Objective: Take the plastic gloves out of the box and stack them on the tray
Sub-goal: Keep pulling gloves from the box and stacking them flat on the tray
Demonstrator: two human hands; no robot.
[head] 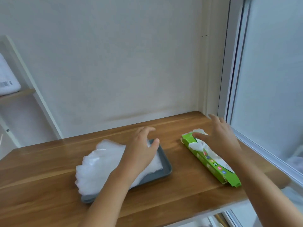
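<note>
Print on the green box (211,164), at the desk's (41,185) right edge, is unreadably blurred. The right hand (219,138) spreads its fingers over gloves (196,146) poking from it; the left hand (142,149) spreads its fingers above the tray's (167,169) glove stack (101,164).

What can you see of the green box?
The box is long, narrow, green cardboard with small coloured icons along its side. It lies flat on the wooden table, slanted, to the right of the tray and apart from it. Its top is open, and white gloves show inside. The near end flap looks loose. The right hand is spread over the far end, thumb at the opening.
</note>
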